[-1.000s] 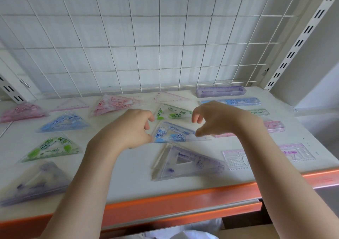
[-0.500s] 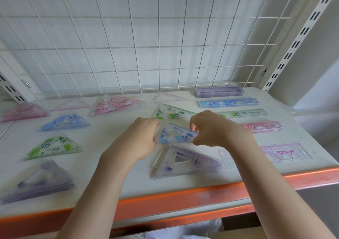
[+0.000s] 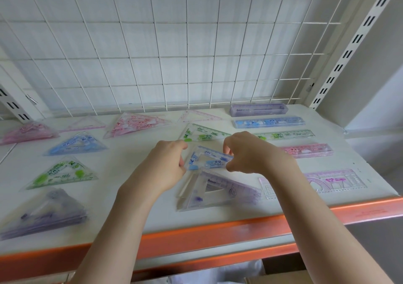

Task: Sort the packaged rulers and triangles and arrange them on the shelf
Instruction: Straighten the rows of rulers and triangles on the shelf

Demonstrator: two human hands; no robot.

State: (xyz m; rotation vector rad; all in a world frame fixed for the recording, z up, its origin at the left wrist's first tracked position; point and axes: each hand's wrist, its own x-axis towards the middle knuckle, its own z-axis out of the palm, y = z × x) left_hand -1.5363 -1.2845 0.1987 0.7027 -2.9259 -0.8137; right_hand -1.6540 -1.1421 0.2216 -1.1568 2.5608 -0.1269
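Observation:
A blue packaged triangle (image 3: 208,159) lies mid-shelf between my hands. My left hand (image 3: 163,163) pinches its left corner and my right hand (image 3: 250,152) pinches its right end. A purple triangle stack (image 3: 218,191) lies just in front of it, a green triangle (image 3: 202,133) just behind. On the left lie pink (image 3: 135,123), blue (image 3: 75,145), green (image 3: 62,172) and purple (image 3: 41,215) triangle packs. Rulers lie in a column on the right: purple (image 3: 258,109), blue (image 3: 269,122), green (image 3: 285,135), pink (image 3: 307,150).
The white shelf board (image 3: 135,216) has an orange front edge (image 3: 218,229). A white wire grid (image 3: 174,54) closes the back. A pink stencil ruler (image 3: 335,181) lies front right. A slotted upright (image 3: 353,43) stands at the right.
Both hands came down from above the blue triangle and now pinch its two ends; the triangle has shifted slightly on the shelf.

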